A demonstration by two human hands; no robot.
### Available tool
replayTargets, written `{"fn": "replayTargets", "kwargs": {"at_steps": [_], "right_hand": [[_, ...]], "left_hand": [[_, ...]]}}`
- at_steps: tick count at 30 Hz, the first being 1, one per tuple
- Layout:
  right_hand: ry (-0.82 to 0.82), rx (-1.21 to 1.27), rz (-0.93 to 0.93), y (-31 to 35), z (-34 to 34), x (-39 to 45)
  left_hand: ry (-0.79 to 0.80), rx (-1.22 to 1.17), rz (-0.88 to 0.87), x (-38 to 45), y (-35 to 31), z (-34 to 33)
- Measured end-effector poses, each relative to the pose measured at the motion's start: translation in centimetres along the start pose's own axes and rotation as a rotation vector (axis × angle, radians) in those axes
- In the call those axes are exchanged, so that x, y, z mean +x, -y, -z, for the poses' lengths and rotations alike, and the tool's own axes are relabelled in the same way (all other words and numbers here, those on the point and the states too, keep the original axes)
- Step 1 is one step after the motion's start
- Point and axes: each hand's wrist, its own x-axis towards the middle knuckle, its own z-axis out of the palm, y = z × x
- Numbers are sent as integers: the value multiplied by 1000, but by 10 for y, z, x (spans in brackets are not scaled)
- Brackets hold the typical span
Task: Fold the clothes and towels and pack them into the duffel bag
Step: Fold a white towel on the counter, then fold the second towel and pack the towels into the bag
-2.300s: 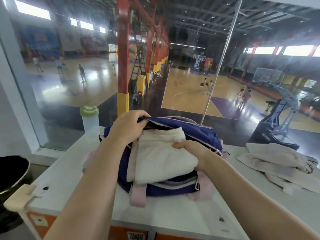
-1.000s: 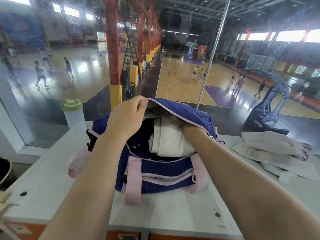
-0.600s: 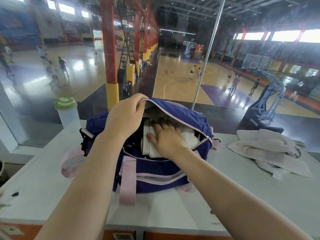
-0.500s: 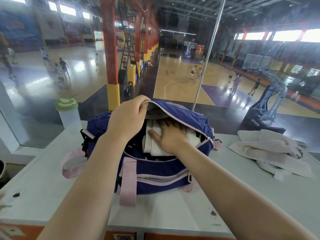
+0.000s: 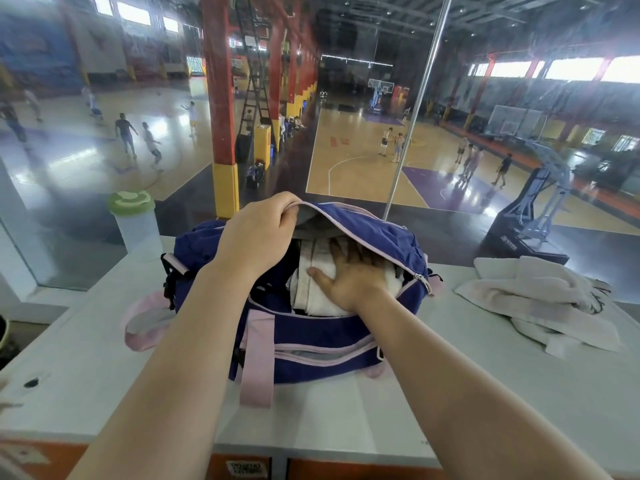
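Change against the earlier frames: the folded white towel [image 5: 320,289], formerly half outside the opening and pinched by the right hand, is now lying wholly inside the duffel bag [image 5: 311,327]; the right hand [image 5: 349,277], earlier buried to the wrist, is now lying flat on top of it; the left hand [image 5: 258,233] is still keeping the flap raised.

Items, left to right:

Bottle [image 5: 135,225], one; translucent with a green lid; standing upright at the far left edge of the white countertop [image 5: 346,420], just beside the bag's left end.

Left hand, one; fingers curling over the lilac-trimmed edge of the bag's top flap and gripping it, lifting it up and back.

Duffel bag, one; navy with pink straps; sitting on the countertop at centre, its mouth gaping open toward the camera; two pink strap sections are showing, one looping out at the left, one hanging down the front.

Folded white towel, one; resting inside the bag's main compartment, under the raised flap.

Right hand, one; fingers straight and spread, palm pressing down on the towel, fingertips shadowed under the flap.

Loose pale laundry [image 5: 540,303], one rumpled heap, count of separate pieces impossible to tell; lying on the countertop well to the right of the bag, apart from it.
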Motion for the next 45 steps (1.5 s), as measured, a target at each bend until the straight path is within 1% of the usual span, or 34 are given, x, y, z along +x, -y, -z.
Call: {"fn": "replayTargets", "kwargs": {"at_steps": [3, 8, 12, 17, 20, 23, 25, 28, 30, 33, 39, 45], "right_hand": [[16, 25, 8, -1, 7, -3], [14, 56, 20, 8, 19, -37], [-61, 90, 94, 4, 25, -62], [-152, 280, 280, -21, 32, -95], [-260, 404, 289, -50, 34, -117], [-323, 496, 242, -84, 32, -136], [-326, 547, 202, -108, 31, -145], [-367, 548, 145, -147, 25, -154], [-380, 540, 73, -175, 22, -162], [-329, 504, -79, -216, 13, -173], [-228, 437, -330, -296, -8, -184], [-190, 349, -472, -346, -17, -175]], "left_hand": [[22, -5, 8, -3, 2, -2], [48, 14, 7, -16, -6, -3], [46, 87, -29, -28, -17, 1], [107, 180, -59, -42, -46, 0], [122, 208, -118, -46, -69, -5], [107, 245, -209, -50, -95, -17], [134, 223, -230, -51, -112, -30], [178, 165, -241, -55, -139, -62], [211, 117, -264, -64, -154, -90], [296, 79, -289, -79, -173, -136], [473, 3, -262, -88, -202, -207], [587, -3, -191, -77, -219, -247]]}}
